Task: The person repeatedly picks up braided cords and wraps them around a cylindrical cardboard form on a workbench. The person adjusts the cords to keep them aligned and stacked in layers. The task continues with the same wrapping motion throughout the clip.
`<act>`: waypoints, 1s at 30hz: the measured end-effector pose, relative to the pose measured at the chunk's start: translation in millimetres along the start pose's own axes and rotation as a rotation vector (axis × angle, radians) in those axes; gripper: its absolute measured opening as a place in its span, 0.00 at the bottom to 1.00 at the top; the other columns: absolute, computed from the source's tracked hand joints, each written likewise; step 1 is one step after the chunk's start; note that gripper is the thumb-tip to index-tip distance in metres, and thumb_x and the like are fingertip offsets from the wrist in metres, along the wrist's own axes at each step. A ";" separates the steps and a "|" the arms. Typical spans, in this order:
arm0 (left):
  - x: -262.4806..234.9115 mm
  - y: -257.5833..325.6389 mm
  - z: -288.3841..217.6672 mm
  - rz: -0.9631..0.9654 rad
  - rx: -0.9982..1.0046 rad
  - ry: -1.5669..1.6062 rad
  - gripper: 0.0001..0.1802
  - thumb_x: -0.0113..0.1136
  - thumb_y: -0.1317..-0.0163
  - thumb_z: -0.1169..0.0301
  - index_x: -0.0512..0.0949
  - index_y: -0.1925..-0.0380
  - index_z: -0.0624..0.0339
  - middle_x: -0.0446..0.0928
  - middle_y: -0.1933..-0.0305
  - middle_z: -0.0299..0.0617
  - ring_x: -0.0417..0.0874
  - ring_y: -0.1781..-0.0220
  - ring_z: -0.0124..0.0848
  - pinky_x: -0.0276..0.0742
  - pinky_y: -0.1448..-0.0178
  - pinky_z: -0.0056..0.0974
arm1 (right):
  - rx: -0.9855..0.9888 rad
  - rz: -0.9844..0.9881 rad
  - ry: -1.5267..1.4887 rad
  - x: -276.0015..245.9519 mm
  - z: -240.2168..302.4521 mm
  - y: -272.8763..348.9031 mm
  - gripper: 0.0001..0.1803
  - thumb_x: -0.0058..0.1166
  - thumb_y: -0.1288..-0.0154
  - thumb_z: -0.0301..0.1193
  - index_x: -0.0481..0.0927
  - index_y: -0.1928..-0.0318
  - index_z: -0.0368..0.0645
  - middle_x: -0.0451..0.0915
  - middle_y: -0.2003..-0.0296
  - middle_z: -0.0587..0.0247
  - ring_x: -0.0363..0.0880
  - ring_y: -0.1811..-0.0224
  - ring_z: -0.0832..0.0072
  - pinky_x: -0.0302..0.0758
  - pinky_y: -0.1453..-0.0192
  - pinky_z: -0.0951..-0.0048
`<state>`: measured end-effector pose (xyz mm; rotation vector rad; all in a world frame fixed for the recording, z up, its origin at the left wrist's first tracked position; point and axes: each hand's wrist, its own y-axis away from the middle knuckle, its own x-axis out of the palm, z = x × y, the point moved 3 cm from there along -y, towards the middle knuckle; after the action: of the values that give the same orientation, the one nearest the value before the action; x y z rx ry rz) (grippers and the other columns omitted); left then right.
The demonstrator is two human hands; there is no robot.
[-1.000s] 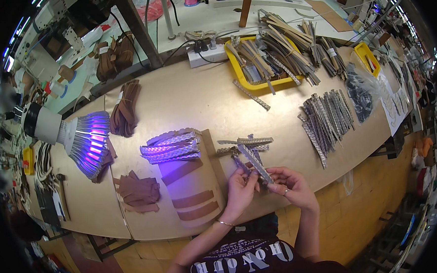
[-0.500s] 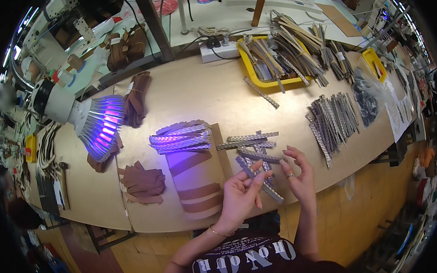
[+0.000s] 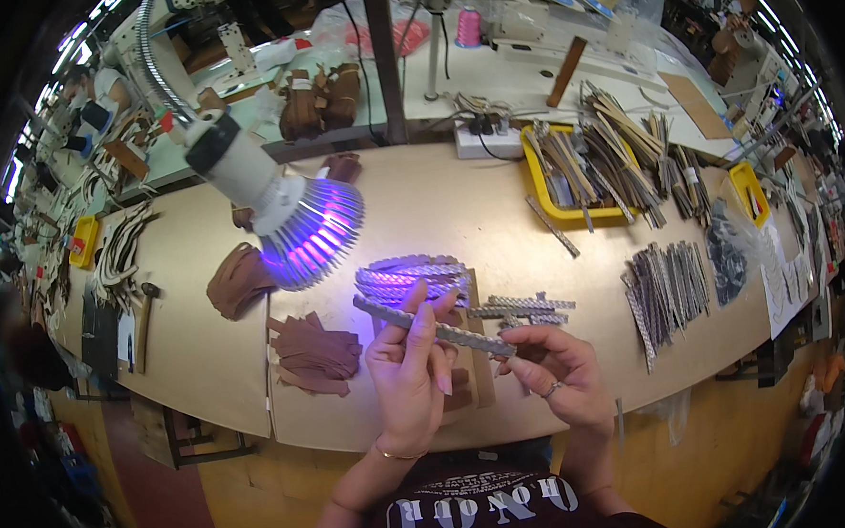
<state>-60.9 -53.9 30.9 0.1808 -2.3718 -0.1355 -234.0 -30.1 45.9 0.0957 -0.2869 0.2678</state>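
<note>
Left hand: up over the near edge of the bench, fingers raised and pinching the strip from the left.
Right hand: just right of it, thumb and fingers closed on the strip's right end, a ring on one finger.
Strip: long, grey, patterned, stretched between both hands, tilted down to the right, above the bench.
Loose strips: a few more grey ones lying flat just beyond the right hand.
Lit pile: a fanned stack of grey strips straight behind the hands, glowing violet.
Lamp: white head on a gooseneck, violet light, hanging over the bench to the far left of the hands.
Brown pieces: a heap of brown cut-outs just left of the left hand; another brown bundle farther left.
Strip rows: many grey strips laid side by side, well to the right.
Yellow tray: far right, loaded with long sticks.
Bench: tan, curved top, carrying it all.
</note>
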 end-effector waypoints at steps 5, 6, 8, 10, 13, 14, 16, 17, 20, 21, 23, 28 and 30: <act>-17.3 -6.0 -11.9 -0.091 0.061 0.001 0.14 0.52 0.26 0.68 0.77 0.45 0.58 0.83 0.50 0.50 0.65 0.85 0.14 0.64 0.73 0.24 | -0.044 0.020 0.029 21.6 -5.5 -27.5 0.17 0.56 0.33 0.19 0.75 0.43 0.33 0.79 0.57 0.62 0.78 0.55 0.79 0.75 0.49 0.77; -20.2 -6.2 -12.6 -0.105 0.062 0.005 0.13 0.52 0.26 0.68 0.77 0.46 0.58 0.83 0.49 0.50 0.67 0.84 0.15 0.66 0.72 0.24 | -0.046 0.016 0.045 23.4 -7.4 -31.5 0.17 0.56 0.33 0.20 0.76 0.44 0.33 0.80 0.58 0.63 0.79 0.56 0.79 0.74 0.50 0.77; -26.3 -7.8 -13.8 -0.110 0.051 0.013 0.13 0.52 0.27 0.68 0.77 0.47 0.59 0.82 0.49 0.50 0.71 0.81 0.18 0.69 0.70 0.25 | -0.052 -0.009 0.062 25.1 -11.3 -38.8 0.17 0.57 0.33 0.20 0.76 0.44 0.34 0.80 0.60 0.64 0.79 0.58 0.80 0.74 0.51 0.78; -31.1 -9.5 -14.8 -0.081 0.023 0.040 0.13 0.53 0.27 0.69 0.77 0.47 0.59 0.82 0.48 0.51 0.76 0.79 0.21 0.72 0.68 0.26 | -0.055 -0.056 0.062 25.7 -13.7 -43.8 0.16 0.57 0.33 0.20 0.77 0.45 0.34 0.81 0.61 0.65 0.79 0.60 0.80 0.74 0.52 0.78; -36.3 -14.3 -17.2 -0.031 0.041 0.068 0.14 0.53 0.28 0.69 0.76 0.46 0.60 0.81 0.46 0.51 0.79 0.75 0.24 0.74 0.67 0.27 | -0.059 -0.118 0.089 25.0 -12.2 -49.1 0.16 0.57 0.33 0.21 0.77 0.45 0.34 0.81 0.62 0.65 0.79 0.60 0.80 0.75 0.51 0.78; -38.6 -15.6 -18.1 -0.040 0.037 0.035 0.14 0.53 0.28 0.70 0.75 0.45 0.61 0.80 0.46 0.51 0.79 0.74 0.24 0.74 0.66 0.27 | -0.043 -0.135 0.087 25.4 -11.9 -50.2 0.16 0.57 0.33 0.21 0.77 0.45 0.34 0.81 0.62 0.64 0.79 0.60 0.80 0.75 0.51 0.78; -41.9 -17.7 -21.2 -0.019 0.038 0.019 0.15 0.53 0.28 0.70 0.74 0.44 0.61 0.80 0.45 0.52 0.80 0.73 0.24 0.75 0.66 0.27 | -0.025 -0.171 0.090 26.1 -10.8 -51.2 0.16 0.57 0.33 0.21 0.77 0.45 0.33 0.81 0.62 0.64 0.79 0.60 0.80 0.75 0.51 0.78; -43.7 -18.9 -22.1 -0.027 0.030 -0.017 0.15 0.54 0.28 0.71 0.74 0.44 0.61 0.79 0.45 0.53 0.80 0.72 0.24 0.75 0.65 0.27 | -0.038 -0.172 0.107 26.2 -10.1 -52.1 0.16 0.57 0.33 0.21 0.77 0.45 0.33 0.81 0.62 0.64 0.79 0.60 0.80 0.75 0.51 0.78; -46.1 -19.6 -23.7 -0.013 0.033 -0.066 0.17 0.53 0.29 0.71 0.73 0.42 0.62 0.79 0.45 0.53 0.80 0.71 0.25 0.74 0.65 0.27 | -0.092 -0.228 0.150 16.5 -6.9 -49.5 0.16 0.57 0.33 0.21 0.77 0.46 0.33 0.81 0.62 0.64 0.79 0.61 0.80 0.75 0.51 0.79; -46.2 -17.1 -23.3 -0.016 0.038 -0.080 0.17 0.53 0.29 0.72 0.73 0.42 0.62 0.79 0.45 0.53 0.80 0.70 0.25 0.73 0.64 0.27 | -0.117 -0.276 0.153 6.9 -3.9 -46.6 0.15 0.57 0.33 0.21 0.77 0.46 0.32 0.81 0.62 0.64 0.78 0.61 0.80 0.75 0.51 0.79; -46.4 -12.4 -20.9 -0.029 0.030 -0.092 0.15 0.52 0.29 0.73 0.73 0.44 0.63 0.80 0.46 0.51 0.80 0.69 0.25 0.72 0.64 0.27 | -0.211 -0.401 0.197 -18.1 2.3 -38.2 0.15 0.56 0.33 0.20 0.77 0.47 0.32 0.81 0.63 0.64 0.78 0.61 0.80 0.76 0.52 0.79; -46.7 -8.9 -21.0 0.026 0.075 -0.133 0.10 0.52 0.29 0.74 0.75 0.52 0.66 0.81 0.52 0.49 0.81 0.68 0.25 0.70 0.64 0.28 | -0.167 -0.709 0.288 -80.5 -5.2 -5.6 0.17 0.56 0.33 0.23 0.76 0.45 0.33 0.81 0.62 0.64 0.76 0.62 0.81 0.73 0.53 0.80; -44.2 -5.1 -21.3 0.020 0.092 -0.210 0.09 0.51 0.29 0.74 0.74 0.53 0.67 0.81 0.55 0.49 0.79 0.68 0.26 0.71 0.62 0.30 | -0.086 -0.753 0.323 -93.1 -17.0 4.8 0.17 0.56 0.33 0.22 0.77 0.45 0.34 0.81 0.62 0.65 0.76 0.62 0.81 0.73 0.53 0.79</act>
<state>-14.1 -52.4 15.5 0.1946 -2.5905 -0.0371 -316.8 -46.2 2.8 0.0687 0.0712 -0.4749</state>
